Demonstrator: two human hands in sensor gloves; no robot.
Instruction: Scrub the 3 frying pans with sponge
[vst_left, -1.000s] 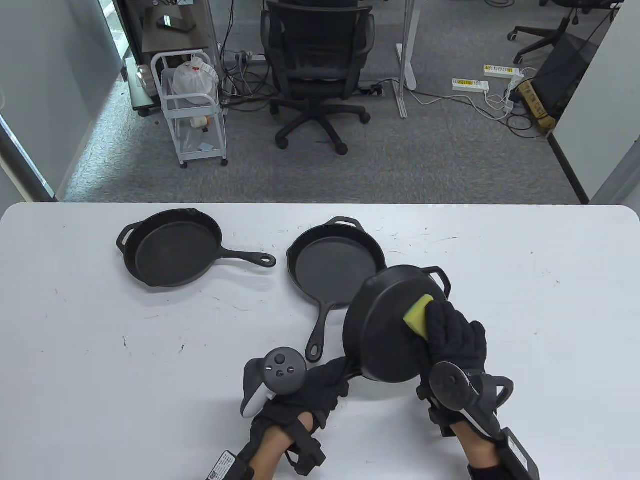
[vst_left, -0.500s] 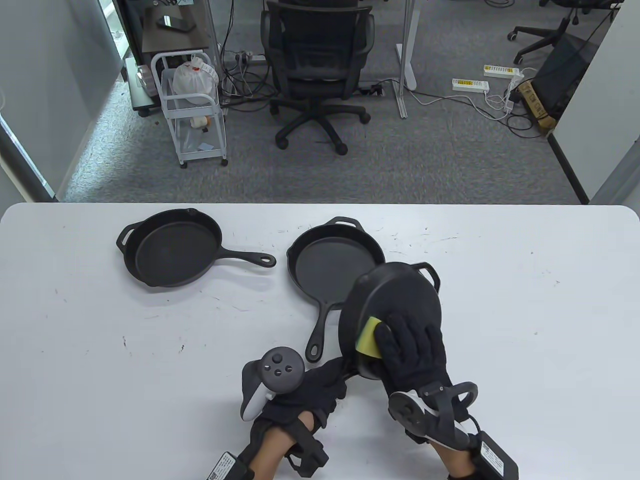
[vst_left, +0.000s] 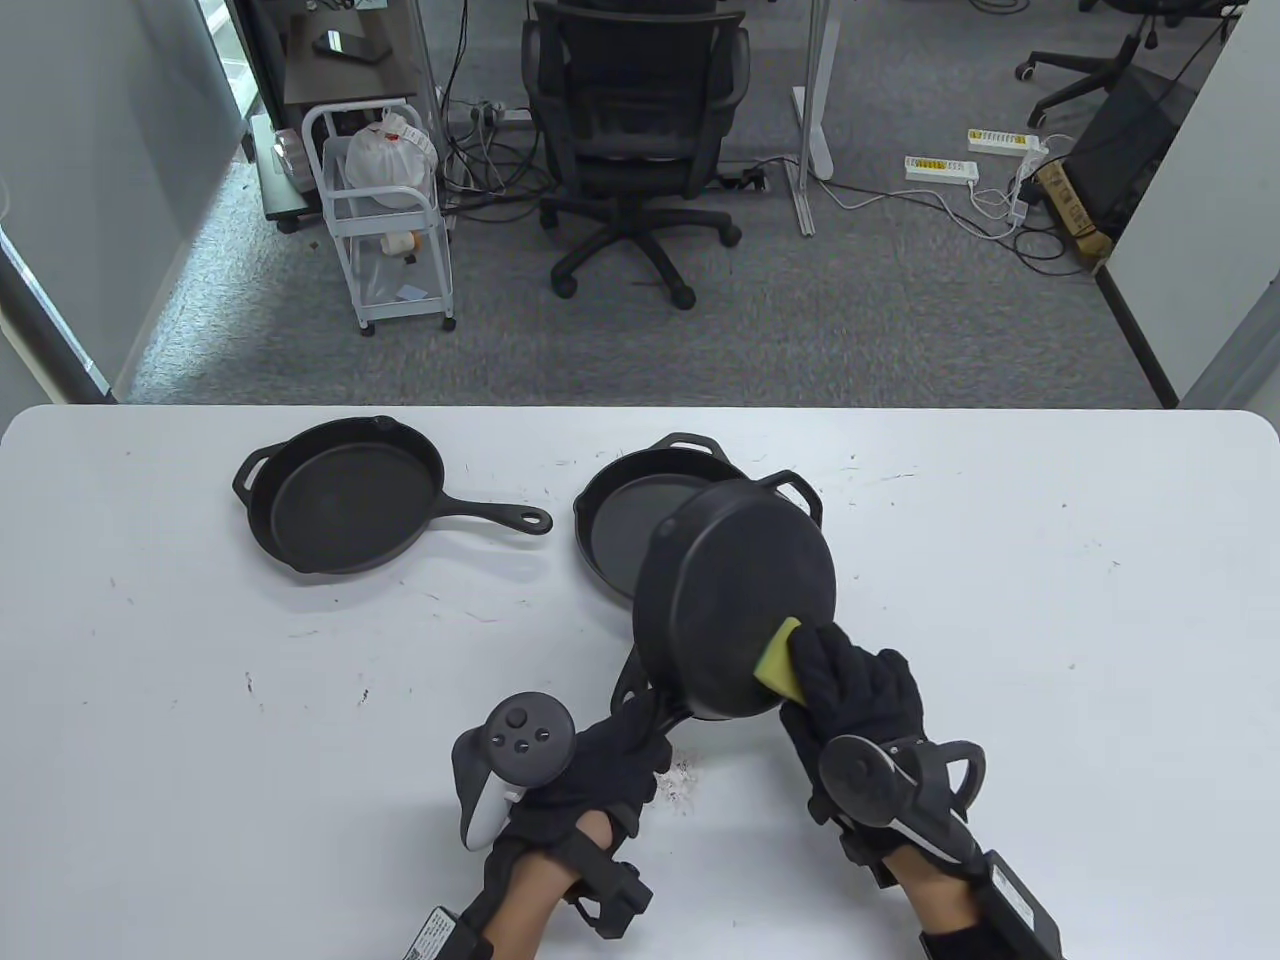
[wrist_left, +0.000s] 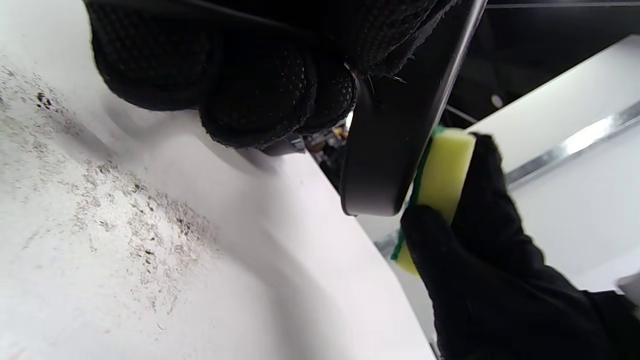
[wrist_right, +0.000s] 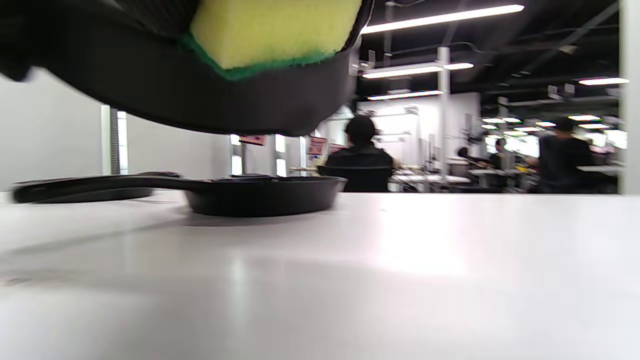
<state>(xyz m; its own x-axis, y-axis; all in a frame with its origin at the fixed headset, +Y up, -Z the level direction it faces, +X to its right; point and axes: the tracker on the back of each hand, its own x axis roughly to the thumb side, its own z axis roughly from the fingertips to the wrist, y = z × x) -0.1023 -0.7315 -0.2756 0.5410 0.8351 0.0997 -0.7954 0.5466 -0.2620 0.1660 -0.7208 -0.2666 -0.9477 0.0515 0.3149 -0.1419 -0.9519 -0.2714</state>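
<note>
My left hand (vst_left: 610, 750) grips the handle of a black frying pan (vst_left: 735, 590), held bottom-up above the table. My right hand (vst_left: 850, 690) holds a yellow sponge (vst_left: 778, 660) with a green scrub side against the pan's underside near its lower right rim. In the left wrist view the pan's rim (wrist_left: 395, 150) runs between my left hand's curled fingers (wrist_left: 260, 95) and the sponge (wrist_left: 442, 170). The right wrist view has the sponge (wrist_right: 272, 30) pressed on the pan (wrist_right: 165, 95). A second pan (vst_left: 625, 530) lies partly under the held one, a third pan (vst_left: 345, 495) sits at the left.
The white table (vst_left: 1050, 620) carries dark crumbs and scuffs, thickest just below my left hand (wrist_left: 130, 215). Beyond the far edge are an office chair (vst_left: 635, 130) and a white cart (vst_left: 385, 220). People sit at desks in the distance (wrist_right: 362, 155).
The held pan has moved up and to the left, now overlapping the middle pan. My right hand has slid the sponge from the pan's left side to its lower right rim.
</note>
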